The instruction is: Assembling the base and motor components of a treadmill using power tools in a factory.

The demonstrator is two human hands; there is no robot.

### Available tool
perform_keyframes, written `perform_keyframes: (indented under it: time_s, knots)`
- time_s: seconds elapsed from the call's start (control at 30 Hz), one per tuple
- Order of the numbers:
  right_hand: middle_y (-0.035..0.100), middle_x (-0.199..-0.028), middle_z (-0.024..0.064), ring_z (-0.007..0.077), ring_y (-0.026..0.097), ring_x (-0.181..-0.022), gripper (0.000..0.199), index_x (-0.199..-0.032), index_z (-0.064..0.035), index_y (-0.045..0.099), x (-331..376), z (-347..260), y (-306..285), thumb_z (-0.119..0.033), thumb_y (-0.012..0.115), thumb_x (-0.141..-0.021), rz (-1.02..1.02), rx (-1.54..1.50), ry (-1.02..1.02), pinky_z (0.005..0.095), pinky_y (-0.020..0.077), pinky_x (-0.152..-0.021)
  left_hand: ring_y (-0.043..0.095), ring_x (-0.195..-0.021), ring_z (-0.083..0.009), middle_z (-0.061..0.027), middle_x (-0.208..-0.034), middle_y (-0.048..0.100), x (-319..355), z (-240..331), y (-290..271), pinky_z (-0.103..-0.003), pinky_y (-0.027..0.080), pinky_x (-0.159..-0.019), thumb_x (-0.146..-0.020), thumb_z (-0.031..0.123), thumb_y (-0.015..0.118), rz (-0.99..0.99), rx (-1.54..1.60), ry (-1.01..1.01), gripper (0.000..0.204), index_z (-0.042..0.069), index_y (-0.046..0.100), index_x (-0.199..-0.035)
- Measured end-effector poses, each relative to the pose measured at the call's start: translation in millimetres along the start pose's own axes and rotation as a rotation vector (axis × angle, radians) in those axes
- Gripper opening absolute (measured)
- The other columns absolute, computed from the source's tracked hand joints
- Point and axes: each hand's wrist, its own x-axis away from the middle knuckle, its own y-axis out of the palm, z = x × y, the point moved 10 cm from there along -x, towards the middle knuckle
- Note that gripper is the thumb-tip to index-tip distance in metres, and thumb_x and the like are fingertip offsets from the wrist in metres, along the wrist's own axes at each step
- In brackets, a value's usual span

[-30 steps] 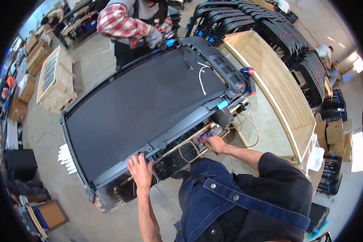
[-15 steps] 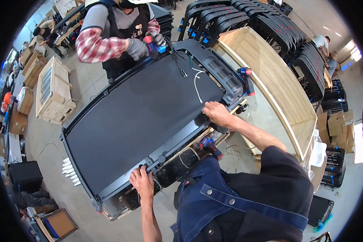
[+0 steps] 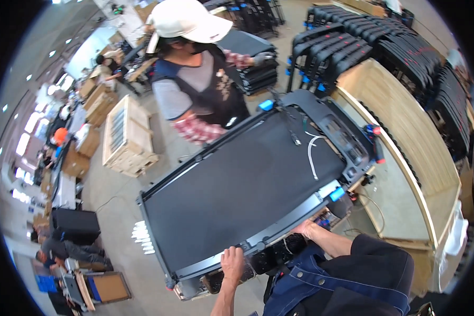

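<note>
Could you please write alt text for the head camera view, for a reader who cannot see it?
Seen from above, a person's left hand and right hand grip the near edge of a large black treadmill deck on a workshop floor. Opposite, a co-worker in a white cap leans over its far edge, with stacked black frames behind.

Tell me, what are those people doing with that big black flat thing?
Two people are working on a treadmill that lies flat in a workshop. The person wearing the camera has both hands on its near edge: the left hand grips the grey side rail, and the right hand rests on the rail a bit further along. Across from them, a co-worker in a white cap leans over the far side. A white cable lies loose on the belt.
</note>
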Motion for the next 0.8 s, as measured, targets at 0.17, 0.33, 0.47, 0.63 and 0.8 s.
perform_keyframes:
  time_s: [0.17, 0.33, 0.47, 0.63, 0.8]
  knots:
    - [0.068, -0.123, 0.011, 0.0282, 0.063, -0.11, 0.037, -0.116, -0.0113, 0.066, -61.6, 4.1, 23.3, -0.041, 0.05, -0.101, 0.298, 0.499, -0.282, 0.0475, 0.0539, -0.095, 0.058, -0.091, -0.0283, -0.009, -0.092, 0.052, -4.1, 0.8, -2.8, -0.041, 0.051, -0.07, -0.082, 0.013, 0.06, -0.02, 0.033, 0.049, 0.017, 0.01, 0.053, -0.096]
    - [0.067, -0.122, 0.0112, 0.0282, 0.063, -0.11, 0.037, -0.117, -0.0113, 0.065, -113.5, 66.1, 40.7, -0.041, 0.049, -0.102, 0.192, 0.657, 0.006, 0.0473, 0.0537, -0.095, 0.058, -0.089, -0.0253, -0.0083, -0.091, 0.051, -0.5, 4.6, -133.6, -0.036, 0.053, -0.071, -0.081, 0.013, 0.068, -0.055, 0.057, 0.104, 0.021, 0.008, 0.051, -0.092]
    - [0.067, -0.122, 0.0114, 0.0282, 0.063, -0.11, 0.037, -0.118, -0.0113, 0.065, -139.7, 106.9, 36.4, -0.041, 0.049, -0.102, 0.148, 0.774, 0.207, 0.0472, 0.0536, -0.095, 0.056, -0.08, -0.023, -0.0071, -0.088, 0.05, -6.6, 14.8, -316.4, -0.035, 0.05, -0.064, -0.067, 0.031, 0.085, -0.017, 0.063, 0.17, 0.049, 0.006, 0.057, -0.1]
    - [0.067, -0.122, 0.0117, 0.0282, 0.063, -0.111, 0.037, -0.119, -0.0113, 0.064, -182.8, 168.2, 32.5, -0.041, 0.048, -0.102, 0.049, 0.893, 0.399, 0.0471, 0.0534, -0.096, 0.048, -0.067, -0.0189, -0.0045, -0.078, 0.044, 36.1, 8.9, -407.1, -0.028, 0.041, -0.058, -0.084, 0.067, 0.066, 0.366, -0.196, 0.036, 0.06, 0.008, 0.054, -0.084]
    - [0.066, -0.122, 0.012, 0.0282, 0.063, -0.111, 0.037, -0.12, -0.0114, 0.063, -227.6, 217.5, 40.7, -0.041, 0.048, -0.103, -0.037, 1.032, 0.495, 0.0469, 0.0532, -0.096, 0.049, -0.065, -0.0165, -0.0041, -0.075, 0.044, 117.2, -13.8, -424.5, -0.026, 0.038, -0.053, -0.08, 0.066, 0.063, 0.496, -0.236, -0.016, 0.06, 0.006, 0.056, -0.082]
